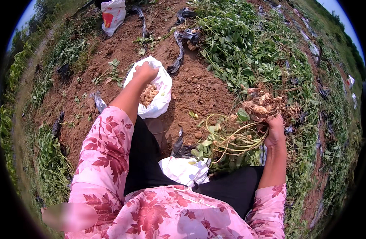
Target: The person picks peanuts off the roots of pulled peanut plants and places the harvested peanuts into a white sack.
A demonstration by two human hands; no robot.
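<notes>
My left hand point(144, 73) is over the open mouth of a white plastic sack point(165, 86), its fingers curled at the sack's far inner side; whether it holds anything cannot be told. Unshelled peanuts point(148, 95) lie inside the sack. Out to the right, my right hand point(275, 130) is closed on a bunch of pulled peanut plants point(242, 139), gripped by the stems close to the roots. Pods and dry roots point(262, 104) stick up above that hand, while the green stems and leaves hang to the left, over my leg.
A large heap of peanut plants point(236, 44) lies on the right. Strips of black plastic film point(179, 53) lie on the reddish soil point(197, 89). Another white sack point(113, 16) with red print stands at the far left. White sheeting point(186, 170) is between my legs.
</notes>
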